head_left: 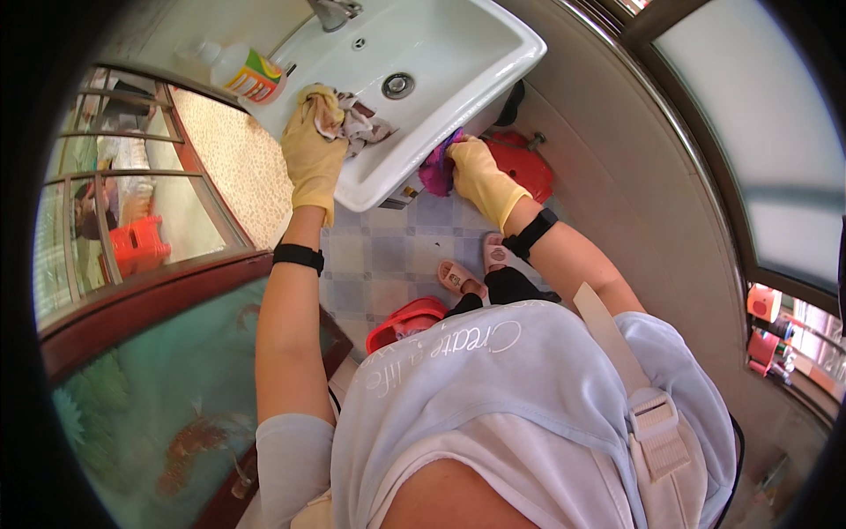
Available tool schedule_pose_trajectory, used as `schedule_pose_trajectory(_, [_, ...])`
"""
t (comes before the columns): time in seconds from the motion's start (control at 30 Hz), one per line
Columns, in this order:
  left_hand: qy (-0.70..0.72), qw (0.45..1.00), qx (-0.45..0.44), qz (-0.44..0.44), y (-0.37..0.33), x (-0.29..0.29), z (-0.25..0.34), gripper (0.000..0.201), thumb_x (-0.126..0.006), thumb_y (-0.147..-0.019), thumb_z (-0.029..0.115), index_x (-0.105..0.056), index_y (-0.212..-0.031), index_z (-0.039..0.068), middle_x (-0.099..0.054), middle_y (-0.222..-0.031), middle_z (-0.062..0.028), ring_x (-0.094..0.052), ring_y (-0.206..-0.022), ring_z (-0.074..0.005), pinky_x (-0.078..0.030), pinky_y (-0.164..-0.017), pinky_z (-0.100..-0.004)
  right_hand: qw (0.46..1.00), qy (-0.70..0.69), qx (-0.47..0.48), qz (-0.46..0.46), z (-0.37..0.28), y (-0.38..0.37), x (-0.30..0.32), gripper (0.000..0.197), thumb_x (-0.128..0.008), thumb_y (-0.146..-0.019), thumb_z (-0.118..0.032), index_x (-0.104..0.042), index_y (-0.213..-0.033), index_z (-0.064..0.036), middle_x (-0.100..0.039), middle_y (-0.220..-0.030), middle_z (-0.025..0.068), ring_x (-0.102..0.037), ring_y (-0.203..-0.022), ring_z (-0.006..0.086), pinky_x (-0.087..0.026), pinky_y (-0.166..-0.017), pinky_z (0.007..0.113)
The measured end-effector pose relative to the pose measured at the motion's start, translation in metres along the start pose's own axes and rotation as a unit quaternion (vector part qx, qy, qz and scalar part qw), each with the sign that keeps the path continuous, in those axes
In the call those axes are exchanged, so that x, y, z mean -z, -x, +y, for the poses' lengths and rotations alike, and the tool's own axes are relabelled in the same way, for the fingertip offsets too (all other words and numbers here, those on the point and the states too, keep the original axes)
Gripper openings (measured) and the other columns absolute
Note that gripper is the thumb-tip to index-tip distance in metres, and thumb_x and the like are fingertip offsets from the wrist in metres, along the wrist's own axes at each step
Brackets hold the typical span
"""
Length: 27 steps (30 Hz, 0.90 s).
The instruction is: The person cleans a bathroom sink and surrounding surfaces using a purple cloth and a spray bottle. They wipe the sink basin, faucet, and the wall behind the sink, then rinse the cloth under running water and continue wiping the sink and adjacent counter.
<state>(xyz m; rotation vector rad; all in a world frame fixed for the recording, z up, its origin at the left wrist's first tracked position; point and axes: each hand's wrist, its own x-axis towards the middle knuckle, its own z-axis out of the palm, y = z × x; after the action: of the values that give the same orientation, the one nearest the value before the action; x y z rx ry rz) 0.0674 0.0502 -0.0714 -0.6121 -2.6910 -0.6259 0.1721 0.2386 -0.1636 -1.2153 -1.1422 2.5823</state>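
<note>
Both of my hands wear yellow rubber gloves. My left hand (315,145) is closed on a crumpled, stained whitish rag (363,125) at the left end of the white washbasin (441,35). Just below the basin's front rim, my right hand (483,176) grips a purple cloth (437,167); part of it is hidden behind the glove and the rim. A clear plastic bottle (251,75) with an orange and green label rests beside my left hand at the basin's edge. The metal drain (398,85) shows in the bowl.
A chrome faucet (333,12) stands at the back of the basin. Behind my right hand is a red plastic basin (520,167) near the wall. Another red tub (404,324) sits on the tiled floor (370,256) by my feet. A framed glass door (167,414) stands at left.
</note>
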Motion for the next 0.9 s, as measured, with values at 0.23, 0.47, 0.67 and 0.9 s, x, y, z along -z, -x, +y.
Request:
schedule_pose_trajectory(0.23, [-0.021,1.0,0.01,-0.021,-0.002,-0.012,-0.01,0.07,-0.076,-0.06,0.011,-0.056,-0.127,0.0,-0.06,-0.122,-0.0194,-0.059,-0.11,-0.037,-0.048,-0.097,-0.0379,0.958,-0.073,0.258,0.106,-0.066,-0.087,0.056,0.027,-0.055,-0.089,0.003,-0.056,-0.115,-0.0023,-0.064,-0.093,0.0091,-0.063,-0.084,0.0193,-0.052,-0.075,0.032])
schedule_pose_trajectory(0.47, [0.23,0.968,0.1,-0.023,0.004,-0.017,-0.001,0.063,-0.077,-0.066,-0.002,-0.055,-0.125,-0.004,-0.063,-0.116,-0.0117,-0.061,-0.107,-0.0203,-0.047,-0.096,-0.0292,0.871,-0.443,0.201,0.071,0.069,-0.113,0.004,0.037,-0.054,-0.1,-0.038,-0.056,-0.124,-0.0096,-0.058,-0.118,0.0019,-0.053,-0.107,0.0168,-0.041,-0.097,0.03])
schedule_pose_trajectory(0.67, [0.116,0.992,0.049,-0.012,0.003,-0.023,-0.004,0.064,-0.08,-0.067,0.002,-0.054,-0.126,-0.005,-0.062,-0.117,-0.0124,-0.06,-0.106,-0.0219,-0.047,-0.096,-0.0318,0.969,0.174,0.059,0.165,0.128,-0.135,0.034,0.024,-0.052,-0.096,-0.018,-0.065,-0.11,-0.0034,-0.069,-0.098,0.0128,-0.065,-0.088,0.0297,-0.05,-0.078,0.038])
schedule_pose_trajectory(0.9, [0.118,0.992,0.041,-0.031,-0.008,-0.026,0.002,0.072,-0.082,-0.067,0.002,-0.05,-0.132,-0.005,-0.06,-0.121,-0.0119,-0.058,-0.11,-0.0212,-0.045,-0.099,-0.0309,0.945,-0.045,0.126,0.299,0.049,-0.248,0.075,0.047,-0.043,-0.1,-0.039,-0.051,-0.131,-0.0047,-0.059,-0.124,0.0175,-0.056,-0.113,0.0306,-0.041,-0.096,0.037])
